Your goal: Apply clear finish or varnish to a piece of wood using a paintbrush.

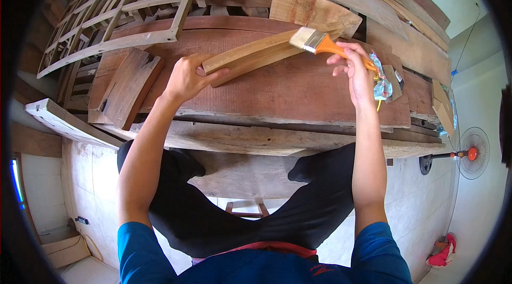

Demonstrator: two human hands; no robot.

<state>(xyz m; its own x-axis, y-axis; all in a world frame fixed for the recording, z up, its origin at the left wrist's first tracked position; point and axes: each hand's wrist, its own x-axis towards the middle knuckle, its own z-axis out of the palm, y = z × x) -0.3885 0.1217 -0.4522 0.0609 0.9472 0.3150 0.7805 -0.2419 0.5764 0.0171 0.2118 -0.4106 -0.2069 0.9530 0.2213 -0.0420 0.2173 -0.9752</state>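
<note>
My left hand (pixel 188 79) grips the near left end of a long wooden block (pixel 250 56), thumb along its front side. The block lies slantwise, its far end reaching back to the right. In my right hand (pixel 353 71) is a paintbrush (pixel 325 43) with an orange handle and pale bristles. The bristles point left, over the far part of the block; whether they touch it I cannot tell. Beside my right wrist, a crumpled blue patterned wrapper (pixel 382 79) lies on the reddish-brown plank (pixel 298 95).
A short dark plank (pixel 133 89) lies at the left, with a wooden lattice frame (pixel 114 28) behind it. A light board (pixel 312 9) and more boards are stacked at the back. A fan (pixel 472 153) stands on the right, and a red cloth (pixel 442 252) lies at lower right.
</note>
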